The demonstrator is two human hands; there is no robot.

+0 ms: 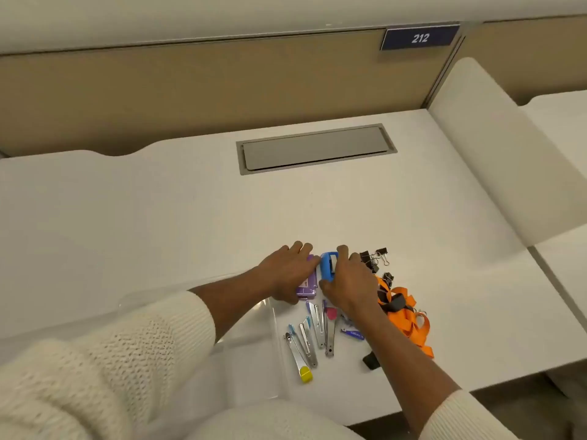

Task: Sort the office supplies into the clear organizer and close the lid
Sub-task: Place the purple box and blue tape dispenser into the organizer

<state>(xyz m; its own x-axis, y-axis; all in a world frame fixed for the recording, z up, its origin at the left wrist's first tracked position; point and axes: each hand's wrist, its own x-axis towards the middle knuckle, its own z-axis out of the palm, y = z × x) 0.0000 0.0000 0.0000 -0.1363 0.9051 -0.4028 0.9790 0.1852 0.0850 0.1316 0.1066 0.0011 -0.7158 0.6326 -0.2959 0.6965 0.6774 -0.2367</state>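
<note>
Blue staple remover (328, 266) sits at the far end of the supply pile on the white desk (158, 217), right hand (347, 285) draped over it with thumb at its near end and fingers curled past the far end; looks like a loose wrap closing on it, contact not fully visible. Just left, touching or nearly so, a purple box (306, 287), likely staples, lies flat under the left hand (286, 274), palm down, fingers extended over its top; whether it is gripped or only covered, cannot tell. Judgement: both items small, rigid, light; the box smooth-sided and best pinched across its long edges; the remover best taken by its plastic body, away from the metal claws. Nearer the person: several slim metal staplers (309, 338) with coloured ends, fanned loosely, likely slick and prone to sliding. Right of the pile: black binder clips (374, 257), then a tangle of orange lanyards (406, 315), soft and floppy, likely to snag. Clear organizer (254, 315) lies left of the pile, under the left forearm, open; compartments hard to make out.
</note>
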